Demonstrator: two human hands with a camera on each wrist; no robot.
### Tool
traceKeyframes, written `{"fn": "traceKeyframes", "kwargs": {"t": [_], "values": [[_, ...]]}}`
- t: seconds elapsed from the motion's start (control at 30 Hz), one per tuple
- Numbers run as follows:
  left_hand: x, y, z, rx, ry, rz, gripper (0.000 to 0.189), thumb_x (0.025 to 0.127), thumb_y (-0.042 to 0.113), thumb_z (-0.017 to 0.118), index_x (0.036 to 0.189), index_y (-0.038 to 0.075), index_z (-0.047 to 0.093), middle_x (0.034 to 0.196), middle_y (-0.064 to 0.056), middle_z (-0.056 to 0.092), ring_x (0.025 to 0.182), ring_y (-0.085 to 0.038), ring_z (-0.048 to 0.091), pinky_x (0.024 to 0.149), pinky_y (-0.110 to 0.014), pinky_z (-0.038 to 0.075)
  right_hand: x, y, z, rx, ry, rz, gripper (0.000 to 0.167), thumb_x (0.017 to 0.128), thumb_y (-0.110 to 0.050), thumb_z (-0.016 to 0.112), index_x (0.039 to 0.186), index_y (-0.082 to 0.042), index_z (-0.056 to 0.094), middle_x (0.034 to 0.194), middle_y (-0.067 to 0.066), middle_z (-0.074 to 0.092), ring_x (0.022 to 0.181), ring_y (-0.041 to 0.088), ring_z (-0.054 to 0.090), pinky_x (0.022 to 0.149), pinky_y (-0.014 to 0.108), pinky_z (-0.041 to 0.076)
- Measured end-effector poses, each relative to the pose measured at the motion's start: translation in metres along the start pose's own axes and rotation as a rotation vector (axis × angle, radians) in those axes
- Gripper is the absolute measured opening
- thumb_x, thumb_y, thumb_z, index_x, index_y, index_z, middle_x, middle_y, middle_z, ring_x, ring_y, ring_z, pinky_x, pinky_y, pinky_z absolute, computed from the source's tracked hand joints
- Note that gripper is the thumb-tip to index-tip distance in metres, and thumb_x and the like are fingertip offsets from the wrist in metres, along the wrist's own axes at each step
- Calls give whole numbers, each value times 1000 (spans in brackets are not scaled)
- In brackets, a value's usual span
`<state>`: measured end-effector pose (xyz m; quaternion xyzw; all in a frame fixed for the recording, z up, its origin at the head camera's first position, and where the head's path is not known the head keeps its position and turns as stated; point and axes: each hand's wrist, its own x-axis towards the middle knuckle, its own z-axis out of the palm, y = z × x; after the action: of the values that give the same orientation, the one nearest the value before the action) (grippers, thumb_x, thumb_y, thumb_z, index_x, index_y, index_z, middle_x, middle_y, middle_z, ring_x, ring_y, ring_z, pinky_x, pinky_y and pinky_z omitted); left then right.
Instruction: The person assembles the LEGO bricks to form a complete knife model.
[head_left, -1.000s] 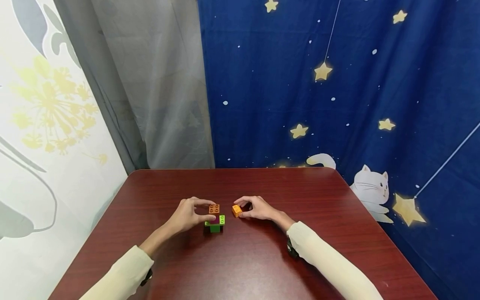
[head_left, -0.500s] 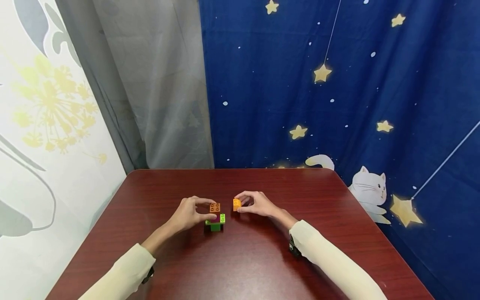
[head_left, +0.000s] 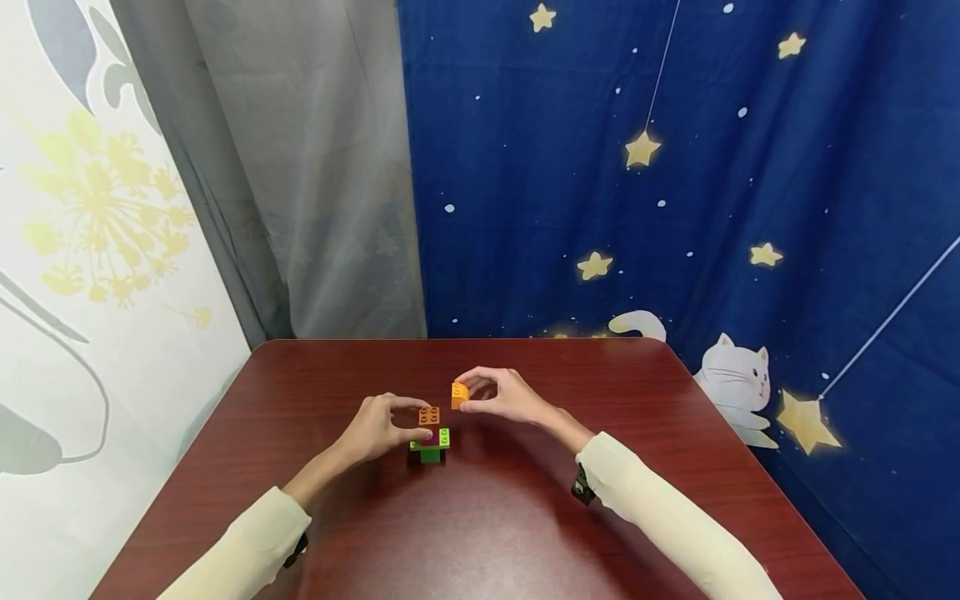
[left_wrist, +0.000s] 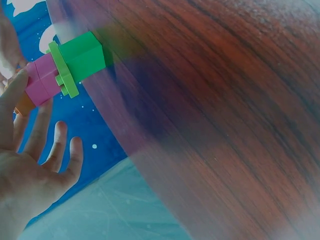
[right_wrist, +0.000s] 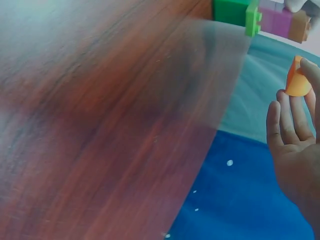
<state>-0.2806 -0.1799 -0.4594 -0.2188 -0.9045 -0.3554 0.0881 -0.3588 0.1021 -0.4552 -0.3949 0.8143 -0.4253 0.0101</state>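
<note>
A stack of toy building bricks stands upright on the table: a green brick at the bottom, a light green plate, pink bricks, and a brown-orange brick with bare studs on top. My left hand pinches the stack's upper part, its thumb on the near side. Just right of the stack and a little higher, my right hand holds a yellow-orange brick between thumb and fingers. That brick has a curved side and is apart from the stack.
Dark red-brown wood forms the table under both hands. Behind it hang a grey curtain and a blue star-patterned curtain. A patterned white wall stands at the left.
My right hand has lifted the yellow-orange brick off the table, turned it and moved it left toward the stack. The left hand keeps its hold with little movement.
</note>
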Motion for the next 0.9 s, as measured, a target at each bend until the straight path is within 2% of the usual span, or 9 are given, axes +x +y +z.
{"fn": "traceKeyframes", "kwargs": {"t": [0.23,0.4,0.53,0.9], "values": [[1,0,0,-5,-1,0,39,79,35,93,113,20,80,105,2,78,102,-20,68,83,-43,58,5,-21,2,25,-14,-42,41,88,-23,86,126,-18,71,106,-4,76,95,12,72,81,31,59],[1,-1,0,5,0,-1,40,78,35,93,112,18,80,104,2,78,99,-18,68,84,-44,58,10,-33,9,33,-30,-58,40,89,-21,85,126,-19,70,107,-4,76,96,16,73,82,35,59],[1,-1,0,13,6,1,45,77,36,93,114,14,80,106,-1,79,98,-19,68,83,-43,57,12,-39,16,43,-52,-73,38,90,-21,84,126,-19,71,107,-4,76,95,19,73,81,30,59],[2,0,0,25,-9,-19,49,77,38,93,115,11,80,106,1,78,104,-22,68,88,-44,56,13,-45,29,47,-84,-74,37,93,-22,82,127,-18,70,109,-4,76,93,5,72,81,30,59]]}}
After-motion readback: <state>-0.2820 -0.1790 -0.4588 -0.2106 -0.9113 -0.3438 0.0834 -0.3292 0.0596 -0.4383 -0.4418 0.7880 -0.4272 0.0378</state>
